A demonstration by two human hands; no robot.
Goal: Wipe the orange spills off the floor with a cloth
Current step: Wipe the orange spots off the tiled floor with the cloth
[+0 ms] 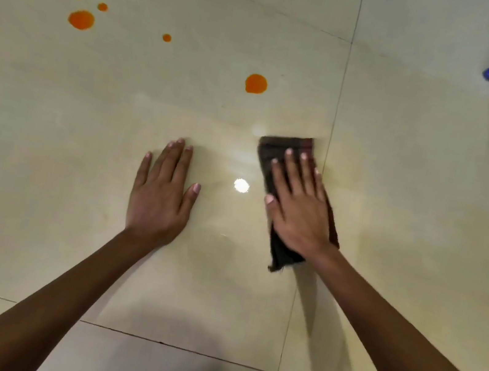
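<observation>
Head view: cloth (278, 150) flat under right hand (298, 212)

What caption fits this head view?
Right hand presses a dark cloth flat on the tiled floor; left hand braces; five orange spills remain.

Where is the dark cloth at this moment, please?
In the head view, the dark cloth lies flat on the floor right of centre, under the right hand, beside a tile joint and below the nearest orange spill.

Tiled floor (83, 132), orange spills (256, 84), cloth (278, 152)
</observation>
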